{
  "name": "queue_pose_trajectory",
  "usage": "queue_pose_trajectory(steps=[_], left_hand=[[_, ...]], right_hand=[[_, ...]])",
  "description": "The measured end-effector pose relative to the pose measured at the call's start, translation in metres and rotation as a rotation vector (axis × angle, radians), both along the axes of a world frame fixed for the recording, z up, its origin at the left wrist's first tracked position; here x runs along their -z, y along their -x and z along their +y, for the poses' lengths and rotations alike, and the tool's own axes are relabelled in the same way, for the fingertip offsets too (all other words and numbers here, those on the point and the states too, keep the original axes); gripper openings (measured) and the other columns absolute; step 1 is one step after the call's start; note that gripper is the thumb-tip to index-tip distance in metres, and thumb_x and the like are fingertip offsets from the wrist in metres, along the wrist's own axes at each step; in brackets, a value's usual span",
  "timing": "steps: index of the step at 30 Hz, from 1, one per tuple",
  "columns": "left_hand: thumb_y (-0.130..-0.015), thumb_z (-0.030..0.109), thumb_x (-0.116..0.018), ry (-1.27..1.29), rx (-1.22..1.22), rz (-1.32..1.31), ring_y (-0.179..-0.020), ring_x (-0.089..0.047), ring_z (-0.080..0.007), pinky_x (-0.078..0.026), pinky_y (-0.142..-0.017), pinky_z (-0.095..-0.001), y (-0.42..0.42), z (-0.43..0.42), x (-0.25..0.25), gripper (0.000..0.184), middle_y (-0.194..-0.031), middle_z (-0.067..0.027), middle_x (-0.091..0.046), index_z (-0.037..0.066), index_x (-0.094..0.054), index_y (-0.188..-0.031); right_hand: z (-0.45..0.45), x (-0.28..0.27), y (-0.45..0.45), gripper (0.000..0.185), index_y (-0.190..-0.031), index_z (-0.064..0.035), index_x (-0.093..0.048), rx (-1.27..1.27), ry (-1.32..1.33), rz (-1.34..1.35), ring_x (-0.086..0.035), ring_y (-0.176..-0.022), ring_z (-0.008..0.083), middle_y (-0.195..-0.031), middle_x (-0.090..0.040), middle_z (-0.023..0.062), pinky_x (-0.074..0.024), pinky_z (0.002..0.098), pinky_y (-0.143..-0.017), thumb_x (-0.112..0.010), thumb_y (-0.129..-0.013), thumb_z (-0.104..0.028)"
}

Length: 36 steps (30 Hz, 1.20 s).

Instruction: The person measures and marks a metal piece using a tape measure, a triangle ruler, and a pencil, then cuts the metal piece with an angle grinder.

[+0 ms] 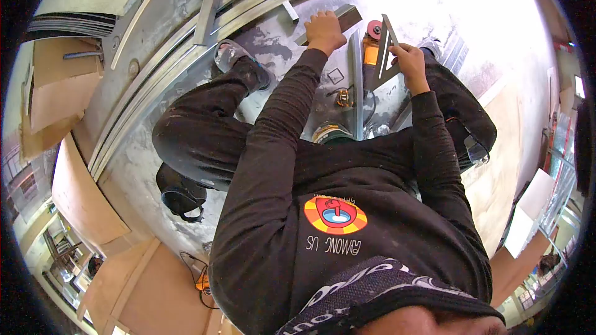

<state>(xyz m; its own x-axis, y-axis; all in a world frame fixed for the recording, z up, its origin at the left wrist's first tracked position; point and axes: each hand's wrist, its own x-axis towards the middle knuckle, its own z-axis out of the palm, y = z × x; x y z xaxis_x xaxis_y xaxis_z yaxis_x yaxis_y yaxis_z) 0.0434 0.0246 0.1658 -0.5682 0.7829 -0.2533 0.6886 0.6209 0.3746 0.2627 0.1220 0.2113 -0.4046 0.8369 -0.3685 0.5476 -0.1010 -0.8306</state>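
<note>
At upper centre, my left hand [325,32] is closed over a tube [350,17], whose end juts right. Beside it, my right hand [409,65] pinches a square [388,75], its edge near the grinder [370,54]. Between them runs a channel [358,80]; the sheet [462,22] spreads wide at upper right.

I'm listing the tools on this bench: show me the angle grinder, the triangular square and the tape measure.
Angle grinder [370,56]: head view, on its orange body.
Triangular square [388,75]: head view, on its dark lower part.
Tape measure [343,97]: head view, on its orange-and-black case.
</note>
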Motion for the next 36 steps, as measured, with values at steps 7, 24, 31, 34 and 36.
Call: queue_pose_trajectory(steps=[7,24,31,34,36], left_hand=[[-0.073,0.031,-0.076,0.056,0.017,-0.037,-0.115,-0.062,-0.0312,-0.05,-0.096,-0.0458,-0.004,0.003,0.004,0.063,-0.122,-0.0146,-0.064,0.001,-0.059,-0.125],[-0.07,0.037,-0.081,0.027,0.074,0.071,-0.113,-0.063,-0.0276,-0.05,-0.091,-0.0424,-0.01,0.001,0.005,0.066,-0.12,-0.0096,-0.066,0.005,-0.061,-0.124],[-0.073,0.023,-0.071,-0.108,0.071,0.183,-0.108,-0.065,-0.0316,-0.052,-0.09,-0.0457,-0.013,0.0,0.007,0.051,-0.113,-0.0125,-0.067,0.004,-0.061,-0.119],[-0.074,0.023,-0.071,-0.16,0.067,0.236,-0.109,-0.063,-0.0321,-0.051,-0.091,-0.0469,-0.013,0.0,0.016,0.054,-0.114,-0.0131,-0.065,0.003,-0.06,-0.123],[-0.074,0.022,-0.072,-0.198,0.061,0.268,-0.11,-0.063,-0.0325,-0.05,-0.091,-0.0476,-0.013,0.0,0.02,0.057,-0.114,-0.0136,-0.064,0.003,-0.059,-0.125]], right_hand=[[0.001,0.006,-0.002,0.031,-0.095,0.0057,-0.076,-0.039,-0.053,-0.054,-0.062,-0.059,0.0134,-0.071,-0.069,0.0085,-0.0493,0.0287,-0.057,-0.069,-0.081,-0.021],[-0.002,0.007,-0.004,0.031,-0.094,0.006,-0.076,-0.041,-0.047,-0.021,-0.06,-0.058,0.0128,-0.068,-0.067,0.0072,-0.0479,0.0288,-0.056,-0.071,-0.08,-0.021],[-0.002,0.006,-0.003,0.033,-0.096,0.0067,-0.075,-0.03,-0.052,-0.027,-0.06,-0.058,0.0131,-0.067,-0.066,0.0068,-0.0482,0.0285,-0.056,-0.071,-0.08,-0.022],[-0.004,0.003,-0.002,0.029,-0.096,0.006,-0.076,-0.028,-0.052,-0.043,-0.06,-0.058,0.0125,-0.068,-0.066,0.0061,-0.048,0.0276,-0.057,-0.07,-0.082,-0.019],[-0.004,0.002,-0.001,0.026,-0.095,0.0054,-0.076,-0.027,-0.052,-0.056,-0.06,-0.057,0.0119,-0.069,-0.066,0.0054,-0.0478,0.0268,-0.057,-0.069,-0.084,-0.017]])
